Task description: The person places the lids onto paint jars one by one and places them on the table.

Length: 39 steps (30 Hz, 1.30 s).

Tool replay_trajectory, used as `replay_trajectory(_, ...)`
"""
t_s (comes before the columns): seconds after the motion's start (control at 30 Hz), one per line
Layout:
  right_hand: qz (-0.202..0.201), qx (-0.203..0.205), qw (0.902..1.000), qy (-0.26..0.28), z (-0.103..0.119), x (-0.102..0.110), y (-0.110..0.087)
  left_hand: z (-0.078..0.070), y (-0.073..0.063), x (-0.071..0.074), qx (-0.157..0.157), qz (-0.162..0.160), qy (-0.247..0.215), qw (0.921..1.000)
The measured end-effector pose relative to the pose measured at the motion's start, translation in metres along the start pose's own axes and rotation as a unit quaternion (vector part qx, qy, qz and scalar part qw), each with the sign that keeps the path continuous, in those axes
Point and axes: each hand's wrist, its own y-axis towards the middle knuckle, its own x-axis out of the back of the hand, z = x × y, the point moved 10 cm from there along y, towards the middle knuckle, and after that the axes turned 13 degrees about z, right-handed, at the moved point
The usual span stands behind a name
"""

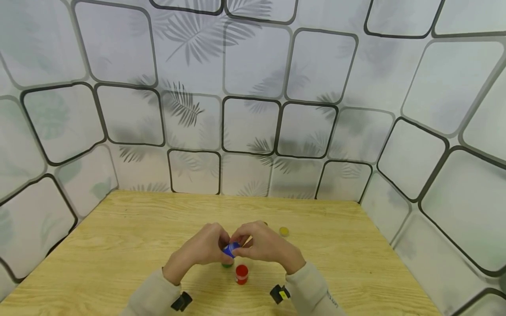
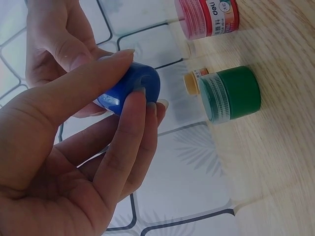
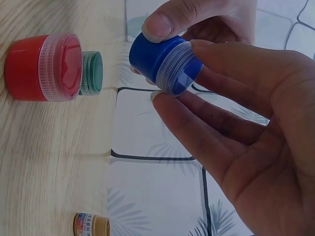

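Observation:
Both hands meet over the table around a small blue paint jar (image 3: pixel 146 55) with a clear ribbed lid (image 3: pixel 172 71). My left hand (image 1: pixel 205 246) grips the jar's blue body between thumb and fingers. On the lid side, my right hand (image 1: pixel 264 243) pinches the clear rim with thumb and fingertips. The jar is tilted, lid toward the right hand, and raised above the tabletop. Below the hands stand a red paint jar (image 1: pixel 242 274) and a green paint jar (image 2: pixel 239 93); in the head view the left hand partly hides the green one.
Beyond the right hand a yellow-topped jar (image 1: pixel 283 231) stands on the wooden table (image 1: pixel 150 224). Another small brownish thing (image 1: pixel 265 224) peeks out behind that hand. A patterned curtain (image 1: pixel 253 127) encloses the table's back and sides.

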Motion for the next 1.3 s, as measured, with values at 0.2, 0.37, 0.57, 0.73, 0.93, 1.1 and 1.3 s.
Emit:
replay_trajectory(0.2, -0.013, 0.009, 0.9999, 0.0, 0.0009, 0.0028, -0.001, 0.0009, -0.0002, 0.0011, 0.003, -0.001, -0.003, 1.0)
replay_trajectory(0.37, -0.023, 0.023, 0.9993, -0.016, 0.0061, 0.0065, -0.0025, 0.0021, -0.0006, 0.0023, 0.007, 0.001, -0.008, 0.9999)
replay_trajectory(0.57, -0.01, 0.035, 0.9992, -0.019, 0.0076, 0.0039, -0.0009, 0.0027, -0.0006, 0.0031, 0.007, -0.001, -0.006, 1.0)
replay_trajectory(0.73, 0.008, 0.026, 0.9996, 0.005, 0.0052, -0.0003, 0.0004, 0.0031, -0.0003, 0.0024, 0.004, -0.001, -0.007, 1.0)
replay_trajectory(0.93, 0.007, 0.025, 0.9996, 0.012, 0.0054, -0.0012, 0.0002, 0.003, -0.0008, 0.0019, 0.0, -0.001, -0.012, 0.9999)
replay_trajectory(1.1, 0.003, 0.012, 0.9999, 0.006, 0.002, -0.0013, 0.0002, 0.0027, -0.0012, 0.0017, -0.001, 0.0, -0.014, 0.9999)
replay_trajectory(1.3, -0.01, 0.012, 0.9996, -0.023, 0.0017, 0.0012, -0.0001, 0.0026, 0.0, 0.002, 0.002, -0.002, -0.009, 1.0)
